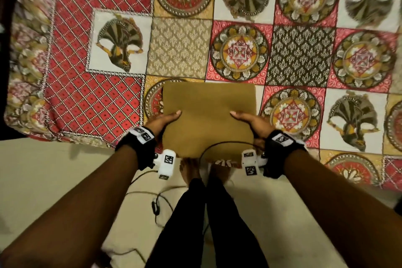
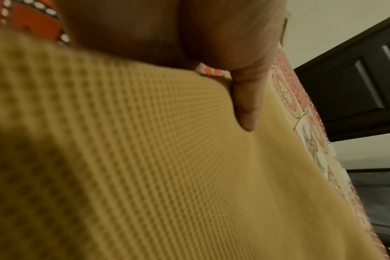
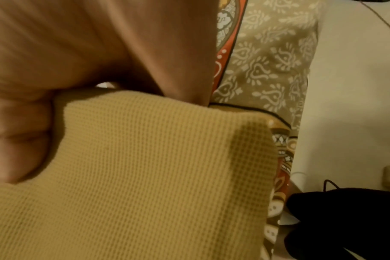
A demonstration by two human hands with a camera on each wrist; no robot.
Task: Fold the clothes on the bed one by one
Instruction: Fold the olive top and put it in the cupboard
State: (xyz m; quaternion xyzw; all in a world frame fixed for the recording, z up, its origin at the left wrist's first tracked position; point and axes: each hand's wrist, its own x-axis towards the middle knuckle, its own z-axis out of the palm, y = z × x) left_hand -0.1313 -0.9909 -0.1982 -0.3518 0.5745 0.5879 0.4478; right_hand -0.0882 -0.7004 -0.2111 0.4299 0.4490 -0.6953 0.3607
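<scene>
A mustard waffle-knit garment (image 1: pixel 208 115), folded into a neat rectangle, lies at the near edge of the bed. My left hand (image 1: pixel 167 121) grips its left side and my right hand (image 1: pixel 248 121) grips its right side. Each thumb lies on top, and the other fingers are hidden under the cloth. In the left wrist view the thumb (image 2: pixel 245 105) presses onto the garment (image 2: pixel 145 176). The right wrist view shows the garment (image 3: pixel 156 176) with its near corner hanging past the bed's edge.
A red, white and brown patchwork bedspread (image 1: pixel 239 50) covers the bed. No other clothes show on it. Below the bed's edge are the beige floor (image 1: pixel 43 169), a loose black cable (image 1: pixel 155 204) and my feet (image 1: pixel 191 169). Dark wooden furniture (image 2: pixel 345 88) stands beyond the bed.
</scene>
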